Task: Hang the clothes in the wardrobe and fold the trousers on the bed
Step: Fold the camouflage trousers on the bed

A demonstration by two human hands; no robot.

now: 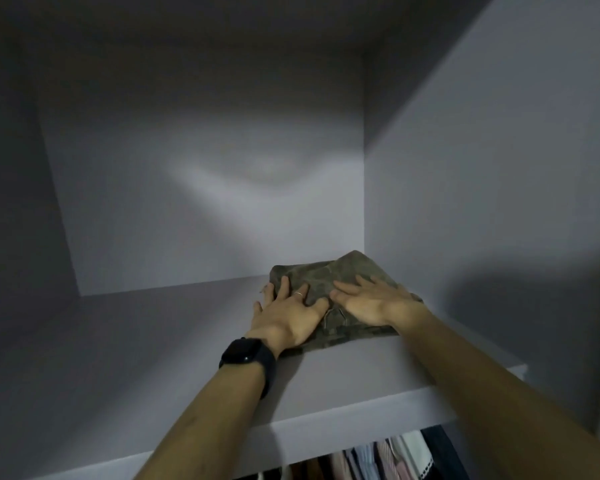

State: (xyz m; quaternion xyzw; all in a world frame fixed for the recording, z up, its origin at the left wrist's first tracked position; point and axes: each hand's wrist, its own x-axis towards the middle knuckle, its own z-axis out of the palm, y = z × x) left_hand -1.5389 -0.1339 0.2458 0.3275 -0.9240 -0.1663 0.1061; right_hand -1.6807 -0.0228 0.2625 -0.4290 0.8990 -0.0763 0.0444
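I judge the step in hand to be the stowing of the folded trousers (329, 271). They already lie in a flat camouflage bundle on the upper shelf (153, 341) of the wardrobe, so the folding looks finished. From the middle of my view the bundle sits at about 5 o'clock. On the shelf it is pushed toward the 1 o'clock corner, close to the right wall (465, 168). I cannot tell whether the cloth touches that wall.

Both hands are released and grasp nothing. The left hand (288, 315) lies palm down with its fingers spread on the 9 o'clock half of the bundle. It has a ring (299, 293) on one finger and a black watch (246, 356) on the wrist. The right hand (368, 301) lies flat on the 3 o'clock half, its fingers pointing toward 11 o'clock. The two hands are just beside each other, pressing the cloth down.

The bundle looks close to square. Its longer side seems to run from 9 to 3 o'clock, roughly along the shelf front and slightly skewed. A small loop (333, 315) shows between the hands near the front edge. I take it for a belt loop, which would put the waistband toward me at 6 o'clock, though I am not sure.

The next move calls for lifting both palms straight up, so the top layer does not drag or unfold, then drawing the arms back toward 6 o'clock. Hanging clothes (378, 459) show below the shelf at 5 o'clock.
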